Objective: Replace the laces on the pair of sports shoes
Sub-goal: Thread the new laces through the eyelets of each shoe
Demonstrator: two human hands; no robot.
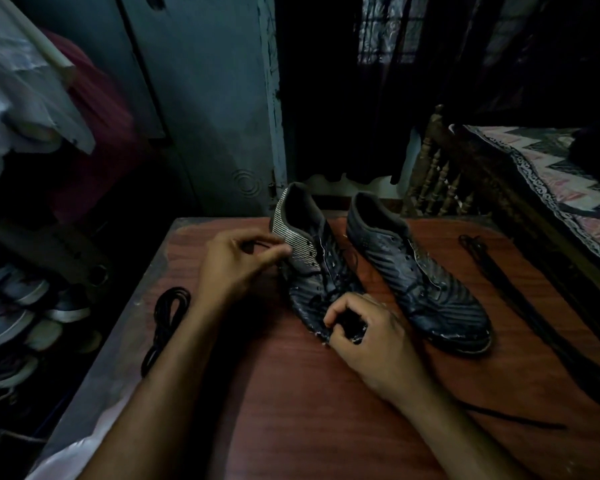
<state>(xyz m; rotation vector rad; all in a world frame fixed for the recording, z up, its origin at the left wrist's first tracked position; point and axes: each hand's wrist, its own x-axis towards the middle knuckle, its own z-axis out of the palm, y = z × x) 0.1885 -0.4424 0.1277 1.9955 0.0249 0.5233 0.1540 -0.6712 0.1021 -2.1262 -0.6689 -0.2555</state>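
Two dark sports shoes stand on a reddish wooden table [326, 403], toes toward me. The left shoe [309, 251] has a silver striped side and a thin black lace running loosely over its eyelets. My left hand [239, 258] pinches a black lace end beside that shoe's collar. Curled over the left shoe's toe, my right hand [357, 334] grips it. The right shoe [416, 271] stands apart with no lace that I can make out. A coiled black lace [167, 323] lies at the table's left edge. Long black laces [520, 306] trail along the right side.
A wooden bed frame with a patterned cover [548, 188] stands close on the right. Several shoes on a rack [21, 317] sit low at the left, with hanging clothes [32, 98] above. A grey door [208, 116] is behind the table.
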